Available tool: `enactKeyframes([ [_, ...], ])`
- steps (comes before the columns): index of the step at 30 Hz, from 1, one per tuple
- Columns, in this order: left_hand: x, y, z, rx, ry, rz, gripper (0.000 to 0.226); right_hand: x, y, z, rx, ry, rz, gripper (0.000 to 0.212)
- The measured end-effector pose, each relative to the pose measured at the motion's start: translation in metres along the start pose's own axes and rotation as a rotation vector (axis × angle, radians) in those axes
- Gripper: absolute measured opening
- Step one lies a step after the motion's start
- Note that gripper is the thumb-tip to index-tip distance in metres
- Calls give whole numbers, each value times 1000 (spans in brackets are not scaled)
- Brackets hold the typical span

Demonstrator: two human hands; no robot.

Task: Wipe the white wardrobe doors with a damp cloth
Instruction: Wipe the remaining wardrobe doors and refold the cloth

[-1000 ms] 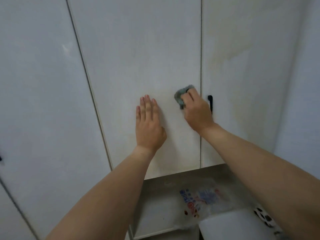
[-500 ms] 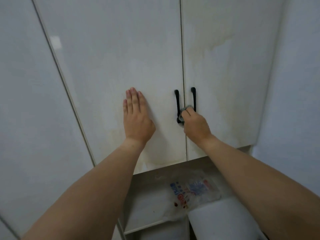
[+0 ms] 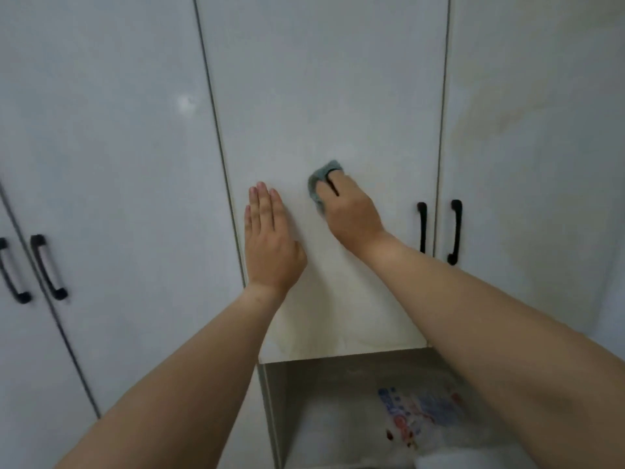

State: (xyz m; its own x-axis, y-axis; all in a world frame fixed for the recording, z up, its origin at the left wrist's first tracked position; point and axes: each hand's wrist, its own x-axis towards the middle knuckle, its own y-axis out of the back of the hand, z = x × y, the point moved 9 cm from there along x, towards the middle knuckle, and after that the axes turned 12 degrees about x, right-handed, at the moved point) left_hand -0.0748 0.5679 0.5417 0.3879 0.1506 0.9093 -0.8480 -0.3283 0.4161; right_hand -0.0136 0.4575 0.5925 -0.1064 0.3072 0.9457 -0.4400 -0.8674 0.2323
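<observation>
White wardrobe doors fill our view from edge to edge, glossy and separated by thin dark vertical seams. We face the middle door [image 3: 324, 96], which ends at a lower edge above an open recess [image 3: 338, 401]. Inside that recess lies a clear plastic bag [image 3: 416, 418] printed in blue and red.

Our left hand [image 3: 270, 245] lies flat against the middle door, near its left seam. Its fingers are straight, held together and pointing upward, and it holds nothing; the palm presses the panel.

Our right hand [image 3: 351, 211] is on the same door, just beside the left hand and slightly higher. Its fingers are curled over a grey-blue cloth [image 3: 319, 179], pressing it against the panel. The cloth is bunched, and only its upper and left edges show past the fingertips. A dark gap shows between two of the fingers.

To the right of our right forearm, two black bar handles [image 3: 421, 228] [image 3: 455, 231] stand upright, one on either side of the seam between the middle door and the right door [image 3: 541, 130]. The right door carries a faint yellowish stain across its upper area. The lower part of the middle door, below our hands, also shows a yellowish tint.

At the far left, two more black handles [image 3: 47, 265] [image 3: 10, 272] flank another seam; they appear blurred.
</observation>
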Motion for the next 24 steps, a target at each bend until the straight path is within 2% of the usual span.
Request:
enactKeyframes([
  [1,2,2,-20,30,32,4,82,14,-13,-28,6,190,-91,14],
  [2,3,3,-31,49,54,1,80,33,-15,-39,-13,304,-136,10],
  [3,5,2,-40,61,63,1,79,58,-13,-39,-28,318,-113,10],
  [4,7,2,-47,70,60,6,77,88,-7,-27,-25,228,-42,14],
  [6,8,0,-50,75,24,12,74,131,15,17,0,-92,164,24],
  [7,8,-1,-50,65,10,9,73,136,18,29,17,-210,214,28],
  [8,9,0,-52,50,0,4,72,134,14,29,19,-245,229,29],
  [10,7,1,-55,22,-27,-5,71,107,-2,3,11,-145,216,27],
  [12,-1,2,-63,12,-29,-6,73,50,-26,-40,41,17,153,23],
  [17,-64,-18,-97,68,60,-92,65,-92,-93,-131,167,222,-226,10],
  [20,-93,-29,-109,115,58,-156,67,-101,-108,-156,210,295,-401,7],
  [22,-100,-31,-114,107,96,-180,74,-59,-101,-147,180,210,-317,10],
  [24,-103,-33,-115,94,129,-200,79,-10,-81,-118,154,-20,-101,14],
])
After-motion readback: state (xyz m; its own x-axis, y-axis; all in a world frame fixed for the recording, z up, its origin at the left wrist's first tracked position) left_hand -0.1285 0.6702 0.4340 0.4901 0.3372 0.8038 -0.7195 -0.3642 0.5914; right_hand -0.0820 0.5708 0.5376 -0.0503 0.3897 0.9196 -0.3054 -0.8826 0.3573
